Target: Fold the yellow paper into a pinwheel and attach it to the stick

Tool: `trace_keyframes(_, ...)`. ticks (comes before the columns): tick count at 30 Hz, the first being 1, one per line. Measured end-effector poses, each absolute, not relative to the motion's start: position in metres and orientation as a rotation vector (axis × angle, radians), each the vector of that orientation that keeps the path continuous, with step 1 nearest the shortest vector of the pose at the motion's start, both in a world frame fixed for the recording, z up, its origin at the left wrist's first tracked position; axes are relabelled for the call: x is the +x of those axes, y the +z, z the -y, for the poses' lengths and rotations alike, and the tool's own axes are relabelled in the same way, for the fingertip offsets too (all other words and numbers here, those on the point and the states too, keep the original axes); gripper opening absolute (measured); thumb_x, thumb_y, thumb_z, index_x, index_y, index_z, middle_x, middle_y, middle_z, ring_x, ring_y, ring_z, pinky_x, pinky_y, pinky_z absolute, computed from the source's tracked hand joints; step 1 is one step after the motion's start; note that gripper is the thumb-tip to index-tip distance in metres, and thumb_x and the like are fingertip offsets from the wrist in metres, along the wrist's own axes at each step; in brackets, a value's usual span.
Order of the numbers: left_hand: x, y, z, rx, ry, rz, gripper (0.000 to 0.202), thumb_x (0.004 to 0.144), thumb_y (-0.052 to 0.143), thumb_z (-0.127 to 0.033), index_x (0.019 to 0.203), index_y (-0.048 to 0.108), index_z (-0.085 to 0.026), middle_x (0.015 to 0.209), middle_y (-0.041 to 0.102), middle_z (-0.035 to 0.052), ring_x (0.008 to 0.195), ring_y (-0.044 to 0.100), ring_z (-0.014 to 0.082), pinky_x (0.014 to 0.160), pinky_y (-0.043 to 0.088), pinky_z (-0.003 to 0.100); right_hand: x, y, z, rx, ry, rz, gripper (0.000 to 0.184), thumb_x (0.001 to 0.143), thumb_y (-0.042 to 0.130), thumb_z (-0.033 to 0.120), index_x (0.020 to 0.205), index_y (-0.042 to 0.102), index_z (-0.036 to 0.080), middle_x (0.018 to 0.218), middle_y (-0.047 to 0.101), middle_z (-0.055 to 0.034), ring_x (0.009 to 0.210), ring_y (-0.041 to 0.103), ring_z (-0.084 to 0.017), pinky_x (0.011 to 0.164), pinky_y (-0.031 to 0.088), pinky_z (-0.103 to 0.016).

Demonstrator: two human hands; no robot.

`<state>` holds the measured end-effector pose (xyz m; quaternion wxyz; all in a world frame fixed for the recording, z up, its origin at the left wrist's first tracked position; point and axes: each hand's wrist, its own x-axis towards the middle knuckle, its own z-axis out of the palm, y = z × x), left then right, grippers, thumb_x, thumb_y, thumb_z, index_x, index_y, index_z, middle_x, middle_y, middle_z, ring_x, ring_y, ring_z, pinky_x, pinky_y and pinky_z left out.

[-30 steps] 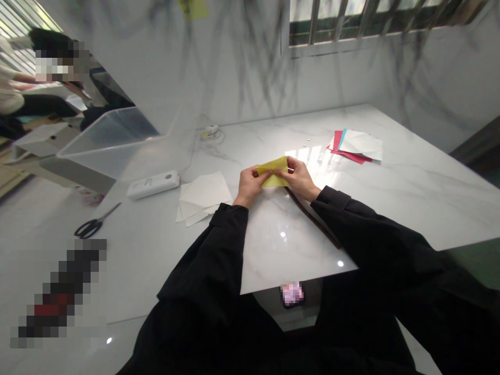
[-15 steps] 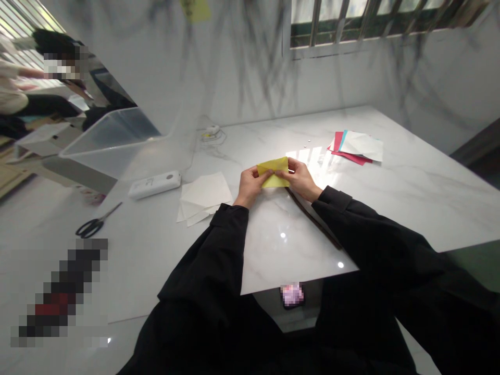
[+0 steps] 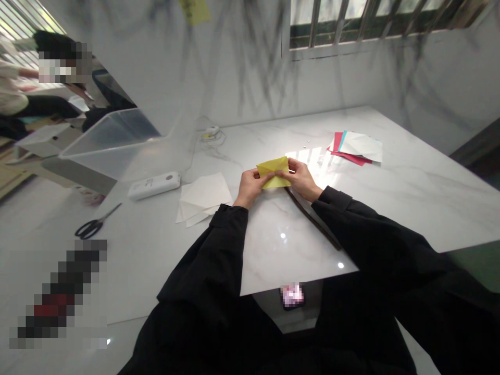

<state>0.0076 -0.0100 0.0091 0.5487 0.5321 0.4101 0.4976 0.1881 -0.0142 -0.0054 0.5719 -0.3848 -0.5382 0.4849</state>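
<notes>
— What were the hands doing?
— The left hand and right hand both pinched a folded yellow paper just above the worktop, seemingly pressing a crease; the next fold needed edges lined up.
— Any writing?
— The white box had marks, too blurred to read.
</notes>
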Motion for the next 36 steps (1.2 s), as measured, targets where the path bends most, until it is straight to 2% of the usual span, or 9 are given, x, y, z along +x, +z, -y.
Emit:
trace_keyframes(13,0.0089,0.0107,0.0117,1.272,1.17,-0.997,0.07,0.052,0.102,-0.06,0.098,0.083,-0.011,0.102,0.083,0.014,0.086,0.073,0.0229,0.084,0.057,0.035,0.188,-0.0065,0.0142,-0.883,1.191,1.225,0.062,0.064,0.098,0.057,0.108,0.075,0.021,0.114,0.082,-0.0085,0.109,0.075,-0.03,0.106,0.059,-0.05)
trace_keyframes(23,0.0077,0.0123,0.0139,1.324,1.148,-1.006,0.065,0.054,0.1,-0.065,0.088,0.078,-0.014,0.085,0.077,0.0075,0.078,0.069,0.0205,0.074,0.053,0.032,0.1878,-0.0046,0.0169,-0.916,1.177,1.234,0.057,0.065,0.096,0.059,0.104,0.076,0.022,0.11,0.082,-0.0073,0.105,0.075,-0.029,0.104,0.059,-0.048)
trace_keyframes(28,0.0079,0.0129,0.0144,1.329,1.144,-1.012,0.067,0.053,0.1,-0.066,0.089,0.078,-0.014,0.084,0.077,0.0075,0.076,0.068,0.0197,0.074,0.054,0.032,0.1881,-0.0056,0.016,-0.912,1.18,1.24,0.057,0.066,0.096,0.058,0.104,0.076,0.022,0.109,0.082,-0.0075,0.103,0.075,-0.028,0.103,0.06,-0.049)
trace_keyframes(36,0.0081,0.013,0.0136,1.341,1.143,-1.01,0.068,0.054,0.099,-0.066,0.091,0.08,-0.013,0.089,0.08,0.0088,0.077,0.069,0.0195,0.076,0.055,0.032,0.1877,-0.0057,0.0154,-0.912,1.153,1.244,0.052,0.065,0.097,0.055,0.095,0.074,0.02,0.103,0.081,-0.0065,0.096,0.073,-0.025,0.1,0.06,-0.045)
